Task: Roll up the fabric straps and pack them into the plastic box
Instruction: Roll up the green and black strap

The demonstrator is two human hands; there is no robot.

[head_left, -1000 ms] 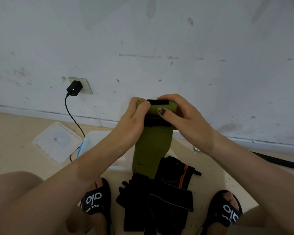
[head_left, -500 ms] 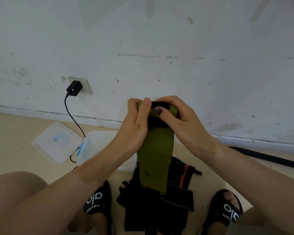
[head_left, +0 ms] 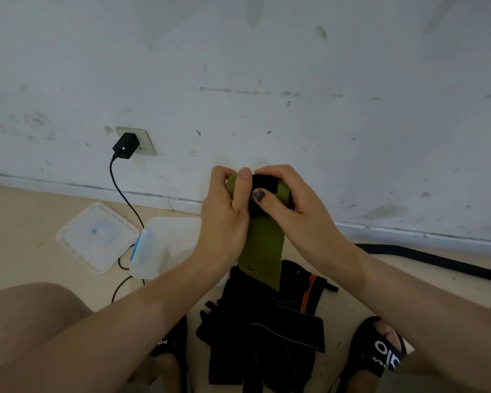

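Note:
An olive green strap [head_left: 262, 248] with a black patch at its top is held up in front of the wall, its upper end wound into a roll. My left hand [head_left: 224, 219] grips the roll's left side and my right hand [head_left: 292, 205] grips its right side, thumb across the black patch. The strap's loose tail hangs down over a pile of black straps [head_left: 267, 330] on the floor between my feet. The clear plastic box [head_left: 156, 248] lies on the floor to the left, partly hidden behind my left arm.
The box's white lid [head_left: 97, 236] lies further left on the floor. A black charger [head_left: 125, 146] is plugged into a wall socket, its cable running down past the box. A black hose [head_left: 437, 262] lies along the wall at right. My sandalled feet flank the pile.
The roll has grown and the hanging green tail has become shorter, its lower end rising. Both hands have shifted their fingers around the roll.

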